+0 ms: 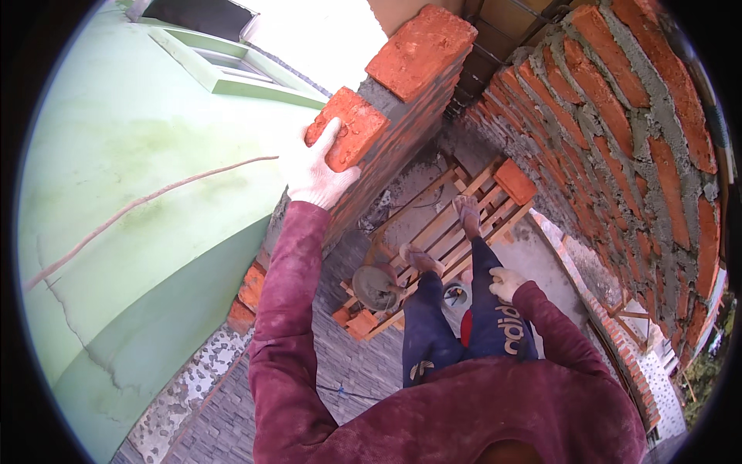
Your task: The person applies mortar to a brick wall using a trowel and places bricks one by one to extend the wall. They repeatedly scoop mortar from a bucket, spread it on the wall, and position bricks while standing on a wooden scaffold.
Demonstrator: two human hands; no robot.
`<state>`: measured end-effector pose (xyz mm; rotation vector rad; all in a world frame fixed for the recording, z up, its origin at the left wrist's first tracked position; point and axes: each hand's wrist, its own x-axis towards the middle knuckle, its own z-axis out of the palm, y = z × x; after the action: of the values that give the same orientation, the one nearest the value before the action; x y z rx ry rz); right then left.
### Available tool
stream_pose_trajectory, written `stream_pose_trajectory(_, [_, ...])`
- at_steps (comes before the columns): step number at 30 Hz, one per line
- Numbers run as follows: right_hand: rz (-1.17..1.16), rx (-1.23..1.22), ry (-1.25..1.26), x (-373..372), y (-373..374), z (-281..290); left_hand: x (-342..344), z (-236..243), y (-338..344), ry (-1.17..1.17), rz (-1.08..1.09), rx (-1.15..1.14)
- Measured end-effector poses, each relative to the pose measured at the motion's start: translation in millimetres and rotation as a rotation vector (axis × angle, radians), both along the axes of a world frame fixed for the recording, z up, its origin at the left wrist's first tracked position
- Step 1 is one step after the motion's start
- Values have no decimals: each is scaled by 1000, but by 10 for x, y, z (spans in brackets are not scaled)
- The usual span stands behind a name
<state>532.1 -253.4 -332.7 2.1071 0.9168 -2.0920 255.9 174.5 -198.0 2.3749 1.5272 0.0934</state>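
Note:
My left hand [321, 172], in a white glove, is closed round an orange-red brick [349, 127] at the top of a brick wall [411, 116]. Its thumb and fingers grip the brick's sides. Just beyond it, another brick [421, 50] lies on the same wall top, with grey mortar [379, 94] showing between the two. My right hand [506, 284], also gloved, rests against my right thigh with its fingers curled in. Whatever it may hold is hidden.
I stand on a slatted wooden platform [456, 232] above the ground. On it are a round pan of mortar [376, 288], a loose brick [515, 182] and brick pieces [361, 323]. A tall brick wall [610, 147] rises at right, a green wall [154, 178] at left.

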Motion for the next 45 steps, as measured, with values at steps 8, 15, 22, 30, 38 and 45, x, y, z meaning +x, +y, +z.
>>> stream_pose_trajectory(8, [190, 98, -23, -212, 139, -71, 107, 59, 56, 65, -82, 35])
stream_pose_trajectory(15, [422, 175, 2, -632, 432, -248, -488, 212, -122, -373, 21, 130])
stream_pose_trajectory(22, [898, 313, 66, -1698, 851, -1055, -1826, -709, -3225, -590, 870, -543])
stream_pose_trajectory(30, [1329, 340, 52, -3769, 985, -1893, -924, -1268, -5472, -266, 905, -860])
stream_pose_trajectory(38, [1341, 256, 61, -4284, 127, -3072, -775, -1440, -5591, -426, 1135, -666])
stream_pose_trajectory(45, [1031, -59, 310, -3879, 541, -2490, -799, -1444, -5566, -417, 1068, -649])
